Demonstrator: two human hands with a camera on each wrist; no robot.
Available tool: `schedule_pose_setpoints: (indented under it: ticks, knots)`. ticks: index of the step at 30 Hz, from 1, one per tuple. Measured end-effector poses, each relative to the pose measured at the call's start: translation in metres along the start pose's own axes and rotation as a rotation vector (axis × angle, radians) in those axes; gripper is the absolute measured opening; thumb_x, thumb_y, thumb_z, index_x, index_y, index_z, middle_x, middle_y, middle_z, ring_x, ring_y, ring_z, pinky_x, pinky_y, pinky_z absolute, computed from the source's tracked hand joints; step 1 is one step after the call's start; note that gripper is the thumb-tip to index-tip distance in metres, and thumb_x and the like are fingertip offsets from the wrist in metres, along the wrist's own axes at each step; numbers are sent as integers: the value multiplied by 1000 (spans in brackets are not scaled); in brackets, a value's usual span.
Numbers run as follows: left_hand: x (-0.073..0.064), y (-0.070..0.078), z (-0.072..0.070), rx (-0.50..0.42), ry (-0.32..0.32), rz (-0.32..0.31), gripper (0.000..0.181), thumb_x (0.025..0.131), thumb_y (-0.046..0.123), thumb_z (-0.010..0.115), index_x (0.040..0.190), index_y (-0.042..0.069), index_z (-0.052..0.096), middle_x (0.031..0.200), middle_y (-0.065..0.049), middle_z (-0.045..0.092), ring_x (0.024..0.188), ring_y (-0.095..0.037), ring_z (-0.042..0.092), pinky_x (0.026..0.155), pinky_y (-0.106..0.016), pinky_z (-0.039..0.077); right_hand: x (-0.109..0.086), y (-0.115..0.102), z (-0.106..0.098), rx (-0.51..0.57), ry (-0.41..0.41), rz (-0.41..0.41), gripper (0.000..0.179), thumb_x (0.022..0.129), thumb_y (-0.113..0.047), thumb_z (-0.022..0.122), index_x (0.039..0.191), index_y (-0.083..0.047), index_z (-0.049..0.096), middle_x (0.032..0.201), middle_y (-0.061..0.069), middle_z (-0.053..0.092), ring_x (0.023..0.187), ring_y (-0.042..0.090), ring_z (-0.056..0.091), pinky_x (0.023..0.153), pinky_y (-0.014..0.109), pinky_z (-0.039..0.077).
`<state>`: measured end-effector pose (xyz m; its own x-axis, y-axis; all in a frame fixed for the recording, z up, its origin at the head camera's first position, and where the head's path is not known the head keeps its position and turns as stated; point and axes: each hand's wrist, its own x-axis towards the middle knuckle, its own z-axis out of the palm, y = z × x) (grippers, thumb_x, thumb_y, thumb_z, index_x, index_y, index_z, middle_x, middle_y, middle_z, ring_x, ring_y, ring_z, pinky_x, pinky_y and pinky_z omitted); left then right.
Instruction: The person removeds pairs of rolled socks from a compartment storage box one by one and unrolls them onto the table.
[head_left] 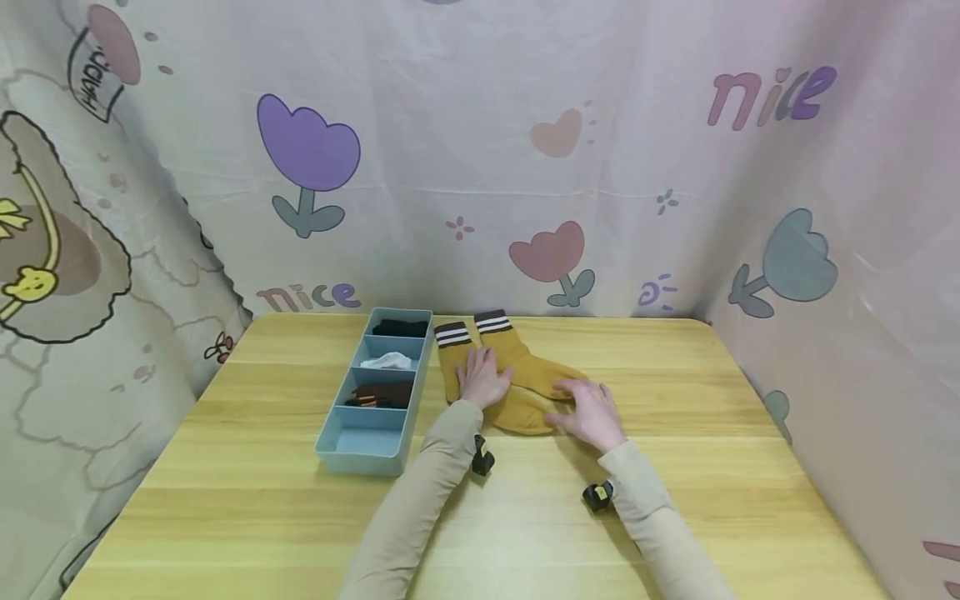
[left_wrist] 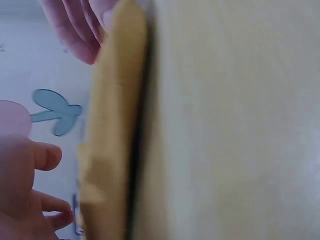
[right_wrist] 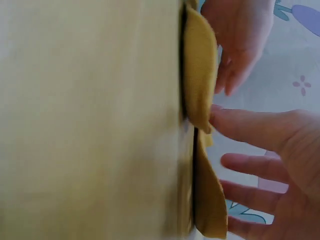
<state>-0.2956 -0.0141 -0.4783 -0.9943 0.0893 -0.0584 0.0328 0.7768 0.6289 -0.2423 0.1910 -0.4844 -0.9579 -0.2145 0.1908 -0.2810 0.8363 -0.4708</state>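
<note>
Two mustard-yellow socks with dark, white-striped cuffs lie side by side on the table, the near sock (head_left: 519,415) partly under the far sock (head_left: 534,367). My left hand (head_left: 483,381) rests over the socks below their cuffs, fingers loosely extended, hiding part of the fabric. At the toe ends, my right hand (head_left: 590,414) has its fingers spread. In the right wrist view, its thumb touches one toe (right_wrist: 200,70) while the other fingers (right_wrist: 250,195) reach the second toe. Neither hand is curled round a sock.
Just left of the socks stands a blue divided box (head_left: 360,458). Its compartments hold black fabric (head_left: 400,328), white fabric (head_left: 390,361) and a dark brown item (head_left: 386,393); the nearest one shows its bare floor. A printed curtain (head_left: 450,167) hangs behind the wooden table (head_left: 510,542).
</note>
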Motion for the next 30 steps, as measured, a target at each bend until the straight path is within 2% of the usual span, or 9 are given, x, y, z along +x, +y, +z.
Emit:
schedule_pose_setpoints:
  ticks: [5, 10, 12, 18, 23, 30]
  knots:
    - [2, 6, -12, -99, 20, 70, 64, 102, 34, 48, 154, -2, 33, 161, -23, 33, 154, -40, 22, 125, -63, 10, 3, 4, -3, 157, 74, -60, 55, 79, -22, 81, 126, 2, 64, 129, 23, 67, 121, 46, 58, 108, 65, 35]
    - [-2, 9, -23, -225, 3, 100, 63, 102, 32, 51, 152, -3, 35, 159, -27, 34, 150, -44, 28, 125, -60, 16, 4, 6, -5, 342, 10, -28, 59, 83, -20, 80, 133, 3, 59, 138, 25, 61, 130, 47, 53, 111, 64, 38]
    - [-5, 9, -25, -266, -4, 99, 63, 102, 31, 52, 152, -3, 35, 159, -27, 35, 150, -44, 29, 125, -57, 19, 4, 6, -7, 404, -14, 1, 59, 84, -18, 79, 135, 3, 57, 141, 24, 59, 135, 46, 50, 115, 63, 34]
    - [-13, 11, -35, -308, -25, 103, 61, 101, 31, 54, 150, -3, 38, 155, -25, 42, 146, -43, 36, 122, -55, 29, 3, 2, -14, 463, -8, 27, 59, 86, -16, 78, 138, 2, 56, 143, 22, 58, 139, 42, 47, 119, 59, 30]
    - [-24, 12, -53, -335, -24, 120, 58, 99, 28, 59, 147, -3, 44, 151, -23, 48, 143, -40, 42, 119, -52, 34, 4, 2, -16, 558, -21, 15, 58, 88, -15, 77, 138, 4, 54, 143, 24, 57, 139, 42, 48, 120, 57, 30]
    - [-47, 16, -81, -387, -22, 149, 52, 97, 21, 64, 143, -1, 51, 147, -21, 54, 143, -37, 44, 120, -50, 34, 6, -1, -20, 701, -55, -11, 57, 88, -7, 75, 138, 9, 52, 142, 33, 53, 136, 44, 51, 119, 51, 35]
